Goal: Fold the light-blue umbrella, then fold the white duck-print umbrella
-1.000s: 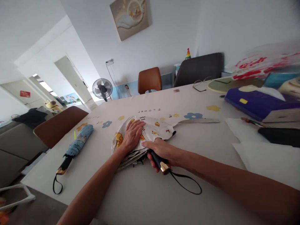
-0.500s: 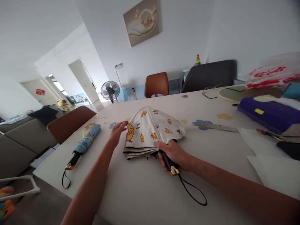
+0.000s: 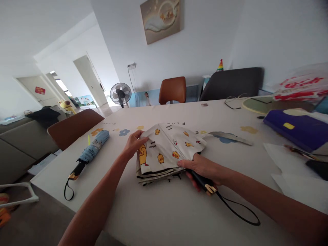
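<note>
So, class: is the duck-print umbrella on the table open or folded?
Folded, not spread: the umbrella lies flat, gathered in loose pleats.

White duck-print umbrella lies collapsed, canopy loose, on table

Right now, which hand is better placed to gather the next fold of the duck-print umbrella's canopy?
Left, probably. The left hand pinches the canopy edge of the duck-print umbrella and can gather it, while the right hand is closed around the black handle, steadying it.
</note>
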Tool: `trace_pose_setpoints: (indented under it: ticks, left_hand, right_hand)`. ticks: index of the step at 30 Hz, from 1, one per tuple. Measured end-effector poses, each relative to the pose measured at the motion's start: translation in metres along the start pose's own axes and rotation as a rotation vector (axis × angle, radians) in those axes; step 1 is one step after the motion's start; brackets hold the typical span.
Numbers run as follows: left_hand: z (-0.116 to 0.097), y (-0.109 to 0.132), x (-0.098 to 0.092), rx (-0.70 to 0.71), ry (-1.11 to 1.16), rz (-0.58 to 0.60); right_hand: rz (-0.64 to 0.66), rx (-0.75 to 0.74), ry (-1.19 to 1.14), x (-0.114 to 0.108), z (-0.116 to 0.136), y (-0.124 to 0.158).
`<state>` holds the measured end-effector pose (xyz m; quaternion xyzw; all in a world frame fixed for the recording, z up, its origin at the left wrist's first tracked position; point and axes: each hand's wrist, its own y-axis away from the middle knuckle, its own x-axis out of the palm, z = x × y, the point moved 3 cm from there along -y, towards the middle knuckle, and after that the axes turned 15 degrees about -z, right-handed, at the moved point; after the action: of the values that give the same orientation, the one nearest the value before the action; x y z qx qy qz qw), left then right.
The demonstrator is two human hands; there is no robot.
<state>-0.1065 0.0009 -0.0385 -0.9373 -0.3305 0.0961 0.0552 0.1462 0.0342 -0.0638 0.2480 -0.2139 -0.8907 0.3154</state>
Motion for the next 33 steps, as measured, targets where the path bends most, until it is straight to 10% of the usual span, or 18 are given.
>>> trace_pose_setpoints:
  ticks: [8,14,25,33]
  left_hand:
    - [0.008,-0.008,-0.018,-0.264,0.121,0.372]
    - [0.008,-0.014,-0.043,-0.191,0.113,0.549]
    - [0.017,-0.02,-0.045,-0.163,0.362,0.365]
    - [-0.009,-0.017,-0.059,-0.157,0.018,0.247]
  right_hand:
    - [0.017,0.019,0.014,-0.002,-0.004,-0.001]
    - [0.031,0.02,-0.012,-0.003,-0.006,-0.002]
    - [0.016,0.026,0.038,-0.001,-0.006,-0.001]
    - [-0.014,0.034,-0.015,-0.004,-0.006,-0.001]
